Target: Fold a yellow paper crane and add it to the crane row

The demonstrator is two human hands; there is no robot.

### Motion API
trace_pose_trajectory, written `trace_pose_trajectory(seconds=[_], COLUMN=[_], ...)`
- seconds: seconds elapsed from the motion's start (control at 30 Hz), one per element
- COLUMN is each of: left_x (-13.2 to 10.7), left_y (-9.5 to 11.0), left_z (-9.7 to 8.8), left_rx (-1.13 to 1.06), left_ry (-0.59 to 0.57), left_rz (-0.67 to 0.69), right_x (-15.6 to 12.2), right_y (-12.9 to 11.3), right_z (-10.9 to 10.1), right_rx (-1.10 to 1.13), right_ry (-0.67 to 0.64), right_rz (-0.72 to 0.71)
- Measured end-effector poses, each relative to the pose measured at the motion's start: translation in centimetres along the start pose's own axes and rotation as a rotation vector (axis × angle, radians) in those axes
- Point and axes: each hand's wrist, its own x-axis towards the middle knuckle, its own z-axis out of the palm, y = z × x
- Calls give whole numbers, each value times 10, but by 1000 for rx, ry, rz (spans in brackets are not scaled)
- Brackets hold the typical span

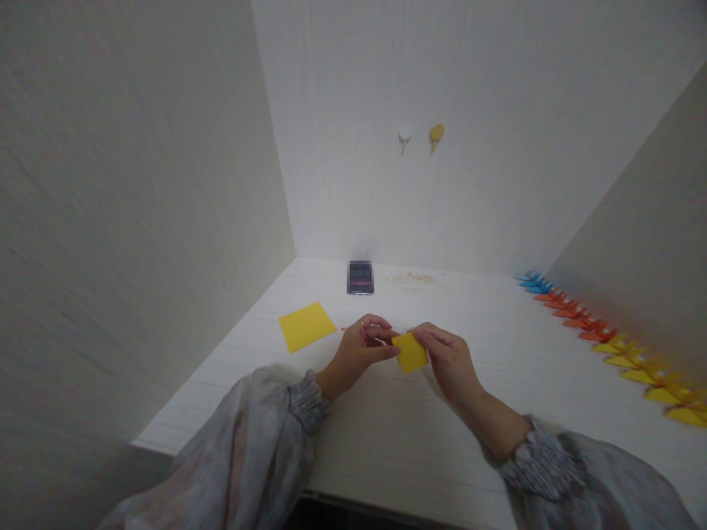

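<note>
A small folded square of yellow paper [410,353] is held a little above the white table between my two hands. My left hand [367,344] pinches its left corner with thumb and fingers, and a ring shows on one finger. At the upper right edge, my right hand [446,357] grips the same square between thumb and fingers. Left of my left hand, a larger yellow sheet of paper [307,327] lies flat on the table. A tiny red bit pokes out beside my left fingers, too small to name.
Along the right wall runs a row of folded paper figures, blue [535,283], orange [574,313] and yellow [652,372]. A dark blurred box-like object [360,277] stands near the back wall. Two hooks, white [405,135] and yellow [436,134], hang there. The table's front edge [387,508] is close to me.
</note>
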Motion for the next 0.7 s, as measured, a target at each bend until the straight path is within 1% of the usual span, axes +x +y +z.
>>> trace_pose_trajectory(seconds=[0.13,0.3,0.4,0.47,0.53,0.7], left_x=[1,2,2,2,1,1], left_y=[0,-3,-3,-3,-3,-1], left_z=[0,0,1,1,1,3], left_rx=[58,119,155,160,141,89], left_ry=[21,79,85,73,61,33], left_rz=[12,42,29,17,11,28], right_x=[-1,-2,0,0,1,2], right_y=[-4,-6,-6,-5,-4,4], right_z=[2,3,2,2,2,2], right_rx=[-138,-363,-438,-463,-460,-343], right_ry=[13,-46,-44,-34,-41,-82], right_rz=[-31,-136,-208,-228,-193,-23])
